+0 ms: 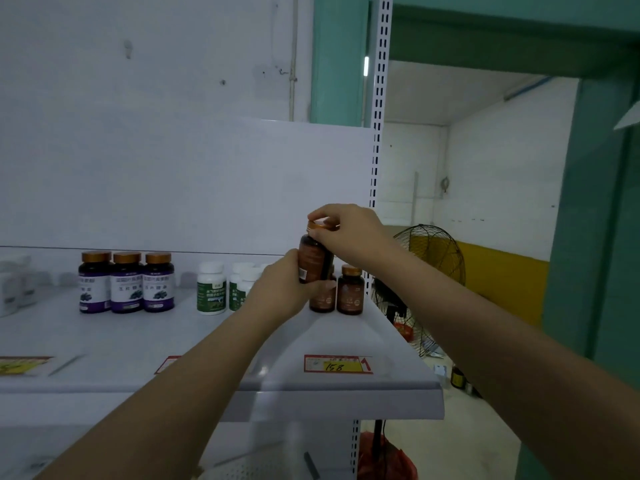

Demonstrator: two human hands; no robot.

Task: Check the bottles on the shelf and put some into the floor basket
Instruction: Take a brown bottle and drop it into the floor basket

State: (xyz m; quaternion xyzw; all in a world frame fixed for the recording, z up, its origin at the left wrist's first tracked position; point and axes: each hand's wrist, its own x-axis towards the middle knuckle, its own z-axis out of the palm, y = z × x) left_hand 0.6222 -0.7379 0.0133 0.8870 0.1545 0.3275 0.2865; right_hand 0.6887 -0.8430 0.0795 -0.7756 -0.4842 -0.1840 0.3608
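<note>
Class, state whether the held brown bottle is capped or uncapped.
Capped: gold cap sits on the brown bottle; right hand pinches it, left hand grips the body.

Left arm: is reaching up from the lower left, forearm bare.
Left hand (277, 289): is gripping the lower body of a brown bottle (313, 259), fingers curling round it.
Right arm: is stretching in from the lower right, wrist bending downward.
Right hand (346, 233): is pinching the gold cap (320, 224) from above, fingertips curling over its rim.
</note>
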